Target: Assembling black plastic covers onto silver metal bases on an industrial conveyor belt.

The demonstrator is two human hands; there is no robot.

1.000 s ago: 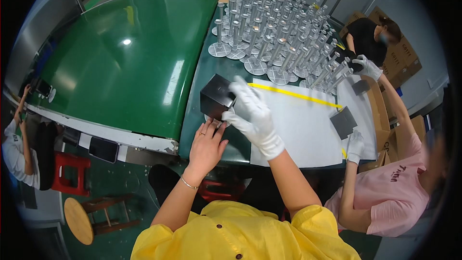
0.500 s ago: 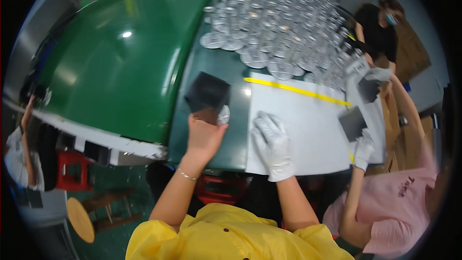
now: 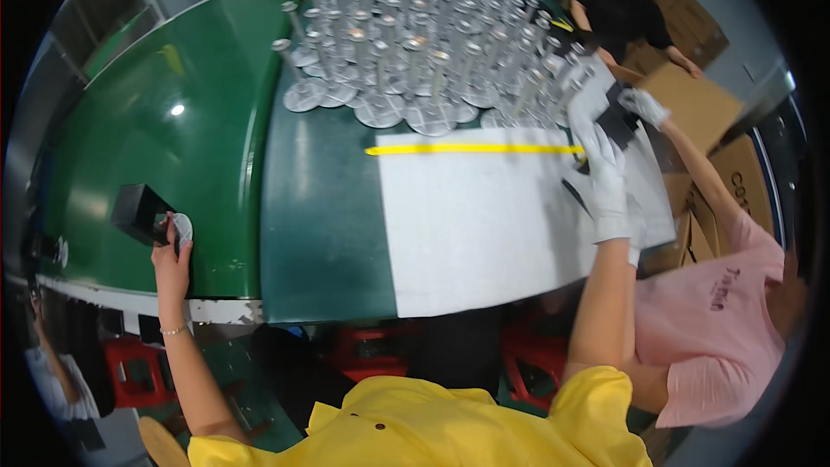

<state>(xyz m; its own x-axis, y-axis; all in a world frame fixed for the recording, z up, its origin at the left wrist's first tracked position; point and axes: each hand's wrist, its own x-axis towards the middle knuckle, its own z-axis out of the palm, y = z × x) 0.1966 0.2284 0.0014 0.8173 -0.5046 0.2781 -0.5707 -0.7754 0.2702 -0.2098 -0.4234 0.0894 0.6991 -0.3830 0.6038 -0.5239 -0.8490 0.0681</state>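
My bare left hand (image 3: 171, 251) is closed around a black box-shaped piece (image 3: 141, 214) with a pale round metal disc (image 3: 181, 228) at its end. It is over the near edge of the green belt at the left. My white-gloved right hand (image 3: 608, 186) reaches out at the right side of the white sheet, fingers stretched out and somewhat blurred. Beside it shows the edge of a thin dark piece (image 3: 575, 196); whether I touch it is unclear. A co-worker's gloved hand (image 3: 646, 108) holds another dark piece (image 3: 617, 121) close by; their other hand is mostly hidden behind mine.
Several metal posts on round bases (image 3: 430, 112) crowd the far part of the table. A yellow strip (image 3: 475, 150) crosses the white sheet (image 3: 471, 233). The green belt (image 3: 147, 138) lies left. Cardboard boxes (image 3: 692, 112) and another person in black (image 3: 618, 4) are at far right.
My left hand has carried the black piece leftward from the dark table to the green belt. My right hand has moved from the sheet's left part to its far right, beside the co-worker's hands.
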